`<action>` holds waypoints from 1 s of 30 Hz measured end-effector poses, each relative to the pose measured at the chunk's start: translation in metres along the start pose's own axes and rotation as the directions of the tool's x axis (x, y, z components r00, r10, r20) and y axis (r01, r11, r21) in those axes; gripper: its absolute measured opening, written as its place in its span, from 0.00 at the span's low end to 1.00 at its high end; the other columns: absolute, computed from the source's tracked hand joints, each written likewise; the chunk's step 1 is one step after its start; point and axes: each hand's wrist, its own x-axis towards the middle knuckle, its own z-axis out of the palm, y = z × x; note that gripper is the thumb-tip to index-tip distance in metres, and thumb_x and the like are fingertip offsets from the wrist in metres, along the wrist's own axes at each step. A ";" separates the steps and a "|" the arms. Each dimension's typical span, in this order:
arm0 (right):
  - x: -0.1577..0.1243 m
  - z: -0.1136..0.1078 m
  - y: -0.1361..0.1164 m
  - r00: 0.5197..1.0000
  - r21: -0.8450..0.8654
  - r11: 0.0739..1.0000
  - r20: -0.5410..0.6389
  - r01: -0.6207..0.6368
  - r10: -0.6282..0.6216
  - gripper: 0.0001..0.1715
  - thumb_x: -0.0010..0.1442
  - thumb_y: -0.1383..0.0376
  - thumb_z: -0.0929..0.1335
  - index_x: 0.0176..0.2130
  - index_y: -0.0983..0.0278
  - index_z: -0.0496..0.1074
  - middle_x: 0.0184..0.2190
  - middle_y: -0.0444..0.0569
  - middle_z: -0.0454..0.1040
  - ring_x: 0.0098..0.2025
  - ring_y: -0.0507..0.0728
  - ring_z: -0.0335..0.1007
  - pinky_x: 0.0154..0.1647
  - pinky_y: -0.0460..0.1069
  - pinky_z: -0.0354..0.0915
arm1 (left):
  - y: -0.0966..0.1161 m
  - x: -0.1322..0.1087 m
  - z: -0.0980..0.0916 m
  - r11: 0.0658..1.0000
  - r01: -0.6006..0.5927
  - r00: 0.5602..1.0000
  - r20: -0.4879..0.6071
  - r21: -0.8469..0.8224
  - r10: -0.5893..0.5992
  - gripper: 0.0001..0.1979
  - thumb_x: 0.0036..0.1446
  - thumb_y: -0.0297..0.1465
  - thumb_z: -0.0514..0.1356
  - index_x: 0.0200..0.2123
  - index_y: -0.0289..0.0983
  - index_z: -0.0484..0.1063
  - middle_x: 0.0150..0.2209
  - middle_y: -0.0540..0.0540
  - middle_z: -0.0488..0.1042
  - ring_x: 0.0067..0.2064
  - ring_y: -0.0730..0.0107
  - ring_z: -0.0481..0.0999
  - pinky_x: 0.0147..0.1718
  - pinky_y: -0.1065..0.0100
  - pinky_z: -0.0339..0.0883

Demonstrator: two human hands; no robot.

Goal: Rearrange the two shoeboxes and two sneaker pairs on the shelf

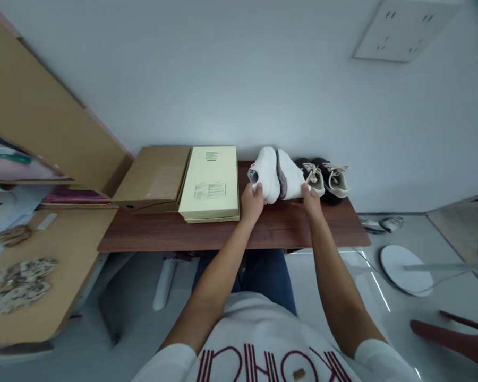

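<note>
Two white shoes stand side by side on the dark wooden table, near its middle. My left hand [252, 202] grips the heel end of the left white shoe [267, 172]. The right white shoe [292, 178] is held by my right hand [308, 200] at its lower right end. Just right of them, a pair of black and cream laced shoes [326, 178] rests on the wooden table [163, 233]. The undersides of both white shoes are hidden.
A cream box [211, 183] and a brown cardboard box [157, 178] lie left of the shoes. Further left is a light wooden desk [69, 254] with patterned cloth bows. A white round base [406, 269] stands on the floor at the right, and a wall runs behind the table.
</note>
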 end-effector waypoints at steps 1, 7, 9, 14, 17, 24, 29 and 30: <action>-0.006 -0.009 0.004 1.000 -0.030 0.999 -0.012 0.022 -0.022 0.34 0.59 0.37 0.62 0.44 0.63 0.71 0.35 0.52 0.75 0.35 0.60 0.72 0.45 0.60 0.71 | -0.005 -0.010 -0.001 0.998 0.062 0.998 -0.014 -0.025 -0.063 0.20 0.70 0.44 0.47 0.48 0.36 0.68 0.34 0.41 0.78 0.31 0.60 0.81 0.34 0.61 0.74; -0.013 -0.087 0.025 0.871 -0.534 0.812 -0.254 0.236 -0.420 0.27 0.64 0.48 0.62 0.49 0.65 0.71 0.47 0.62 0.73 0.53 0.66 0.68 0.58 0.65 0.62 | -0.009 -0.076 0.020 0.930 -0.335 0.939 -0.029 0.153 0.343 0.33 0.68 0.42 0.52 0.70 0.37 0.46 0.69 0.26 0.53 0.48 0.61 0.79 0.44 0.59 0.77; 0.011 -0.105 0.029 0.830 -0.630 0.753 -0.305 0.191 -0.466 0.26 0.61 0.49 0.65 0.48 0.66 0.72 0.52 0.65 0.69 0.59 0.69 0.62 0.61 0.69 0.58 | 0.010 -0.077 0.051 0.884 -0.450 0.881 0.222 0.125 0.417 0.30 0.69 0.39 0.51 0.70 0.42 0.48 0.71 0.31 0.52 0.49 0.62 0.79 0.46 0.59 0.76; 0.071 -0.117 0.036 0.946 -0.569 0.819 -0.218 0.076 -0.240 0.23 0.49 0.50 0.72 0.36 0.63 0.69 0.41 0.58 0.72 0.51 0.66 0.67 0.55 0.62 0.65 | 0.066 -0.026 0.147 0.854 -0.284 0.875 0.483 0.437 0.044 0.28 0.64 0.33 0.59 0.65 0.34 0.58 0.66 0.28 0.61 0.58 0.45 0.75 0.53 0.51 0.71; 0.082 -0.124 0.040 0.912 -0.290 0.956 -0.400 -0.035 -0.088 0.23 0.51 0.47 0.71 0.35 0.62 0.66 0.31 0.46 0.70 0.40 0.59 0.68 0.48 0.57 0.69 | 0.081 -0.001 0.171 0.849 -0.270 0.880 0.473 0.455 0.026 0.16 0.65 0.32 0.58 0.54 0.35 0.68 0.57 0.32 0.70 0.56 0.47 0.75 0.53 0.53 0.69; 0.065 -0.128 0.050 0.872 0.090 0.979 -0.446 -0.182 0.202 0.30 0.63 0.48 0.62 0.56 0.63 0.62 0.50 0.55 0.71 0.49 0.61 0.72 0.43 0.57 0.74 | 0.056 -0.017 0.165 0.965 -0.184 0.958 0.255 0.188 0.133 0.17 0.66 0.32 0.55 0.56 0.32 0.65 0.57 0.30 0.69 0.60 0.50 0.71 0.58 0.53 0.66; 0.046 -0.116 0.050 0.871 -0.326 0.924 -0.490 -0.201 0.017 0.40 0.64 0.44 0.60 0.63 0.67 0.61 0.62 0.68 0.61 0.62 0.70 0.64 0.63 0.65 0.60 | 0.047 -0.062 0.145 0.964 -0.234 0.909 0.379 0.122 0.173 0.36 0.64 0.32 0.56 0.71 0.32 0.45 0.72 0.26 0.46 0.72 0.46 0.56 0.61 0.49 0.65; 0.046 -0.115 0.051 0.880 -0.353 0.918 -0.475 -0.179 -0.011 0.41 0.64 0.43 0.60 0.64 0.68 0.61 0.62 0.68 0.60 0.63 0.71 0.63 0.64 0.65 0.58 | 0.048 -0.069 0.133 0.943 -0.317 0.873 0.418 0.100 0.249 0.36 0.64 0.33 0.55 0.71 0.34 0.46 0.73 0.29 0.48 0.72 0.48 0.56 0.62 0.50 0.65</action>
